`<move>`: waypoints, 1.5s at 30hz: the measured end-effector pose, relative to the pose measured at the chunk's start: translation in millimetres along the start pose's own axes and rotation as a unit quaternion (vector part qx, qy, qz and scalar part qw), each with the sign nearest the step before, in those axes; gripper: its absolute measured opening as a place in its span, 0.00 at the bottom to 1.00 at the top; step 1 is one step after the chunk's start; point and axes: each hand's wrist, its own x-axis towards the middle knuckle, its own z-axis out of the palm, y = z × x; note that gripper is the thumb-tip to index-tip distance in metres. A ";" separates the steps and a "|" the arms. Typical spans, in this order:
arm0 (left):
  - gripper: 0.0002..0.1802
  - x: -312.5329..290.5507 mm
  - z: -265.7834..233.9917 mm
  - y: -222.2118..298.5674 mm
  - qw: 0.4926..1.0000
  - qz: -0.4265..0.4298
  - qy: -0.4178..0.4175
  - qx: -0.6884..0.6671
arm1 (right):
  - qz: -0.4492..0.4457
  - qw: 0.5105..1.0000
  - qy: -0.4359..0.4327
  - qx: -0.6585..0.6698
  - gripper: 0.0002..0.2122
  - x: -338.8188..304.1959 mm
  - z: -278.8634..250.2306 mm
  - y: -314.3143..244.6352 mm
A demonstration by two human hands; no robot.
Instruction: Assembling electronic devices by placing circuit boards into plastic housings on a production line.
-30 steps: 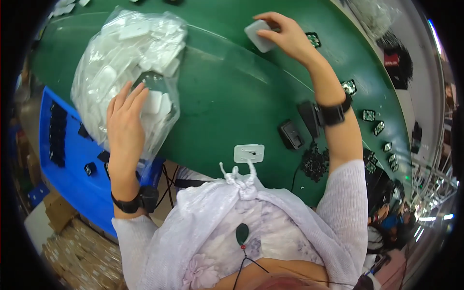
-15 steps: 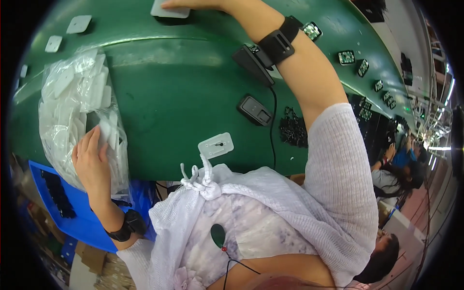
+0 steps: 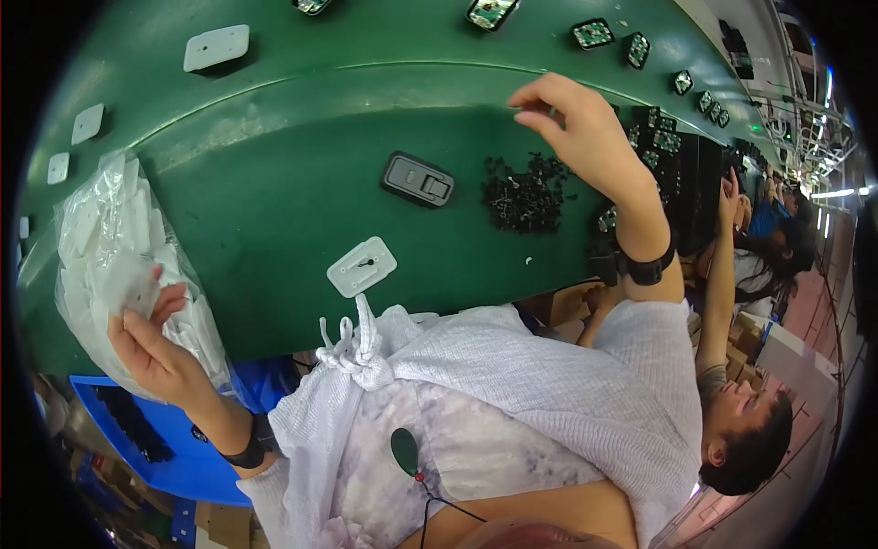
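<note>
My left hand (image 3: 155, 352) grips a translucent white plastic plate (image 3: 135, 291) between thumb and fingers, just above a clear bag (image 3: 91, 215) full of similar white plates. Over the right part of the table is my right hand (image 3: 585, 133), its thumb and fingers apart and nothing visible between them. Left of and below it lies a heap of small black parts (image 3: 529, 194). Beside the heap sits a dark grey rectangular housing (image 3: 418, 179). Nearer to me, a white plate with a keyhole-shaped slot (image 3: 362, 267) lies by the green table's front edge.
White covers (image 3: 217, 48) stand in a row along the far left. Black housings with green circuit boards (image 3: 593, 34) line the far right. A blue tray (image 3: 174, 462) holding black parts is below the bag. Another person (image 3: 745, 425) sits close on my right.
My right hand has come back from the far side toward the right, leaving a white cover on the table. My left hand has lifted a white plate from the bag.
</note>
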 end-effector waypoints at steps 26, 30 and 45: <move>0.14 -13.6 127.3 16.8 0.949 -0.075 -0.277 -0.134 | 0.189 0.968 0.035 0.162 0.04 -35.2 30.5 -4.9; 0.10 -9.4 135.1 32.6 0.945 -0.062 -0.286 -0.145 | 0.182 0.863 0.037 0.470 0.04 -2.0 36.8 -48.8; 0.15 3.4 138.7 32.9 0.949 -0.058 -0.248 -0.186 | 0.046 0.911 -0.031 0.410 0.04 43.4 63.2 -98.9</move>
